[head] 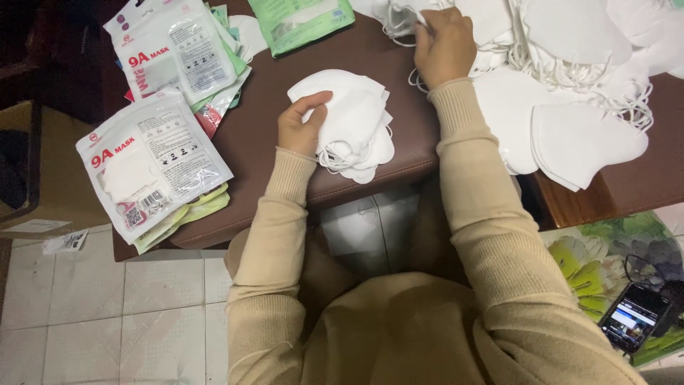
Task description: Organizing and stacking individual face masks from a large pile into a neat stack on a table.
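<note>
1. Nearest to me, low on the right, one black phone [634, 316] with a lit screen lies on a flowered cloth [605, 257], well apart from my work.
2. My left hand [303, 125] rests at the near middle of the brown padded surface [263, 135]. Its thumb lies on top of a small stack of white folded fabric face masks [353, 121], and the fingers curl in under the stack's left edge, so the hand is clamped on the stack. I cannot count the masks in it exactly; several edges and ear loops show at its near side.
3. At the near left, one white printed plastic mask packet [149, 160] lies on top, with yellow-green packets showing beneath it at the surface's edge.
4. Farther left, a second white printed packet [174, 50] tops another pile, with green and red packet edges under it.
5. At the far middle, one green plastic packet [299, 21] lies partly out of frame.
6. My right hand [443, 46] is at the far right, fingers drawn together and pinched on a white ear loop at the edge of the big loose heap of white masks [570, 78].
7. That heap spreads across the far right, too many and too overlapped to count.
</note>
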